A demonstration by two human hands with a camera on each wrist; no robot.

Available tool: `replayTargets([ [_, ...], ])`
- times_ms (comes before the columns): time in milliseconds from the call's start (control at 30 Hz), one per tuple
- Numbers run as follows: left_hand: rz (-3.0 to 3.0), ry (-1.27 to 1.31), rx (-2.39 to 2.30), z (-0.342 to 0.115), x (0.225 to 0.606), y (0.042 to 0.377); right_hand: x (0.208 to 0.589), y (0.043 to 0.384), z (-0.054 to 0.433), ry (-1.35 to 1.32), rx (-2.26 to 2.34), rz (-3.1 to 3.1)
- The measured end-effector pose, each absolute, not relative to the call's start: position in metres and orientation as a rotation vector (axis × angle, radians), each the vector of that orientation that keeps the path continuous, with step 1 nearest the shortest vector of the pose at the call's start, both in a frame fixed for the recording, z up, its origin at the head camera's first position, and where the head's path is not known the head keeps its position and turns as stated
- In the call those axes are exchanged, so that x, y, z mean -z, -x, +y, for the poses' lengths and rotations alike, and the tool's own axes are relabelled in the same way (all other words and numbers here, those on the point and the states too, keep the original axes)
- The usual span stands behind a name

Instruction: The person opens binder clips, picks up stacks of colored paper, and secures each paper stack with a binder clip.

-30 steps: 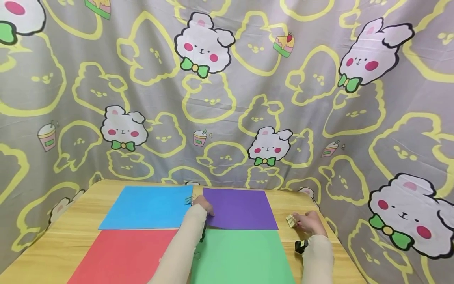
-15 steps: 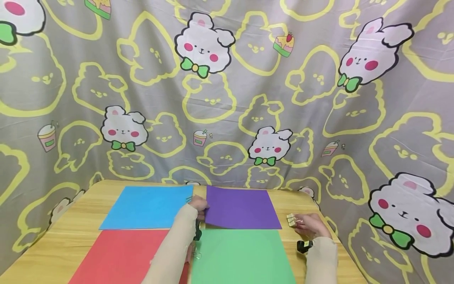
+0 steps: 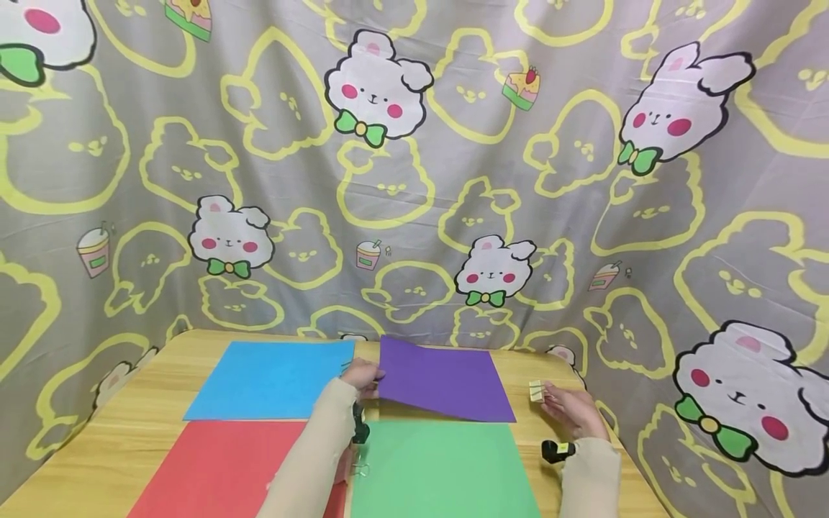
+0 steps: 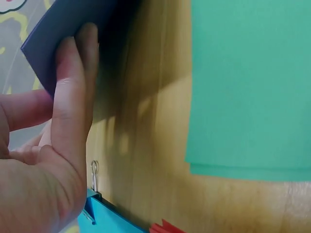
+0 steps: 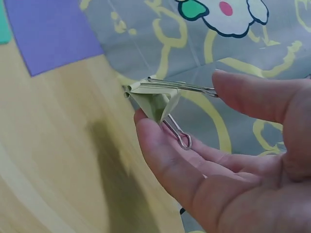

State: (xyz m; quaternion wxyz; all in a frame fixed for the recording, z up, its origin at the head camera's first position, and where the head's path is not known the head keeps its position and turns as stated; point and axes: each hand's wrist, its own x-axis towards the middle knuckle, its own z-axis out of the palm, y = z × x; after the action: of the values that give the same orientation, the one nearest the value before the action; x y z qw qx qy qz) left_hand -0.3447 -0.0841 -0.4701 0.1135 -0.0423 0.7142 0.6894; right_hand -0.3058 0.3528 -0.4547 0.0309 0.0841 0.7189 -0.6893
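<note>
My left hand (image 3: 361,375) pinches the left edge of a purple sheet of paper (image 3: 447,381), with the thumb on one face and the fingers on the other. That edge is lifted off the table, and the sheet bows; in the left wrist view the raised corner looks dark. Beyond the sheets on the right, my right hand (image 3: 576,411) holds a pale yellow binder clip (image 5: 158,99) above the table. One wire handle lies by the thumb tip and the other against the fingers. The clip's mouth points left, and no paper is in it.
Blue (image 3: 272,380), red (image 3: 216,467) and green paper (image 3: 443,467) lie on the wooden table (image 3: 97,439). A binder clip (image 4: 91,206) grips the blue paper; wire handles (image 3: 360,469) show at the red paper's right edge. A patterned curtain (image 3: 414,180) hangs behind.
The purple paper's left edge has risen, and the sheet has shifted slightly right. My left hand has drawn a little left. My right hand has turned slightly with the clip.
</note>
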Motion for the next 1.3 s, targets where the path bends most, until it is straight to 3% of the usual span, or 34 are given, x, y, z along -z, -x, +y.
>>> replayTargets([
  [1300,1.966,0.121,-2.264,-0.093,0.460,0.342,0.446,0.306,0.346,-0.219,2.294,2.021],
])
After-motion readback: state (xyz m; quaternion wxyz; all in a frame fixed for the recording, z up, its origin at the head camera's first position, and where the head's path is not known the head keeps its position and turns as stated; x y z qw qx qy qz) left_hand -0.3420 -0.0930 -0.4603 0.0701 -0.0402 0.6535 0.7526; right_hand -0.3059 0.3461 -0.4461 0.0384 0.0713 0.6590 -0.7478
